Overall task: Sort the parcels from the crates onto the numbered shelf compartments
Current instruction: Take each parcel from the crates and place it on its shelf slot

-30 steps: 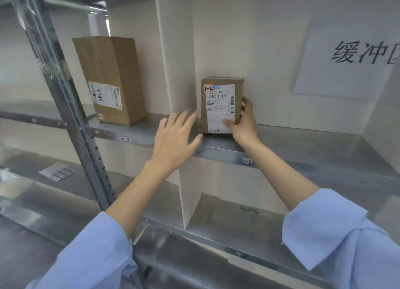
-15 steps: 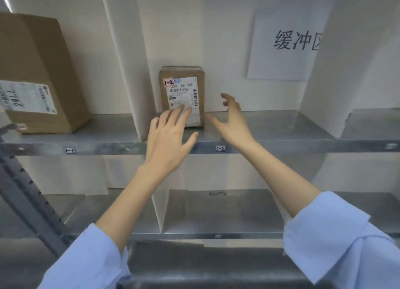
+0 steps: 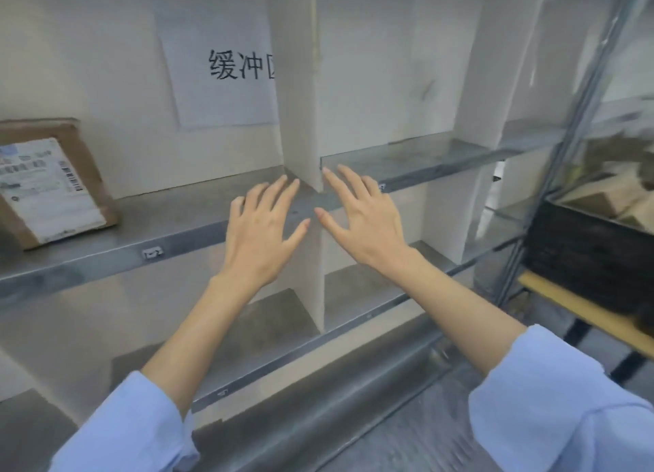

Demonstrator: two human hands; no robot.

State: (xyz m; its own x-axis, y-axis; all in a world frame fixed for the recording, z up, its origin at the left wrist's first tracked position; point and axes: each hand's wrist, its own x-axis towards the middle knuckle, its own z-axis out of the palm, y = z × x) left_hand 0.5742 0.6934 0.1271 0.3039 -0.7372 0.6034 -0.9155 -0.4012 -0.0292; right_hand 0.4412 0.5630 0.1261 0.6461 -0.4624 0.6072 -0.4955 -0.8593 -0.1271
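Parcel: brown box with a white printed label, at the far left of the frame. It stands on the upper metal shelf, is partly cut by the frame edge, and no hand touches it.
Left hand: in the middle of the frame, back of the hand toward the camera, in front of the shelf's front edge, just left of the white divider.
Left fingers: straight and spread, holding nothing; whether the tips touch the shelf I cannot tell.
Right hand: just right of the divider's front edge, near the left hand but apart from it.
Right fingers: also straight and spread, empty.
Sleeves: light blue, in the lower left and lower right corners.
Paper sign: white sheet with black Chinese characters on the back wall, upper middle; its right part is hidden behind the divider.
Shelf tag: small white tag on the shelf's front edge, left of the hands; too blurred to read.
Crate: black, at the right edge of the frame, on a desk with a yellow top; brown parcels lie inside, blurred.
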